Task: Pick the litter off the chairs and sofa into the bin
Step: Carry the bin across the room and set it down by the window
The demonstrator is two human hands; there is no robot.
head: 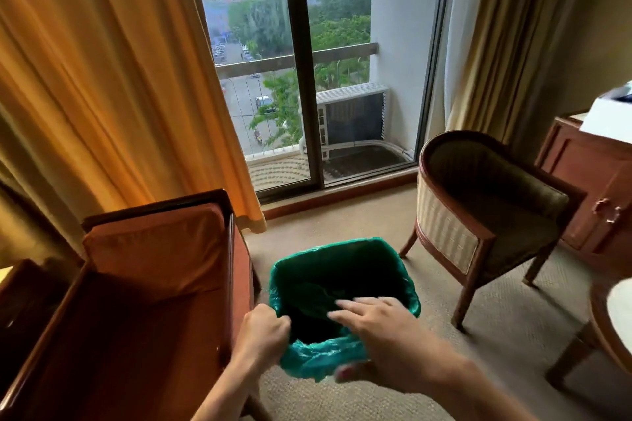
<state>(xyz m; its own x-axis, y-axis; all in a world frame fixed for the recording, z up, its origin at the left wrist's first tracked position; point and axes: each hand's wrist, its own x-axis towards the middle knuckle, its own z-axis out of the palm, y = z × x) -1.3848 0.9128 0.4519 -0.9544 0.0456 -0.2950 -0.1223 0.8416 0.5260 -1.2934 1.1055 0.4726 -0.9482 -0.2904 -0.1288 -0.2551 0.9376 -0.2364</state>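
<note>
Now one bin (342, 270), green liner: left hand (265, 328) fingers closed gripping its rim, right hand (379, 325) fingers spread open above. Two chairs (485, 208).

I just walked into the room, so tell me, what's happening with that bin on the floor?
A person stands over the bin, which sits on the carpet between the orange sofa and the armchair. The left hand grips the green liner at the near rim, while the right hand reaches over the opening, fingers spread. No litter shows on either seat.
</note>
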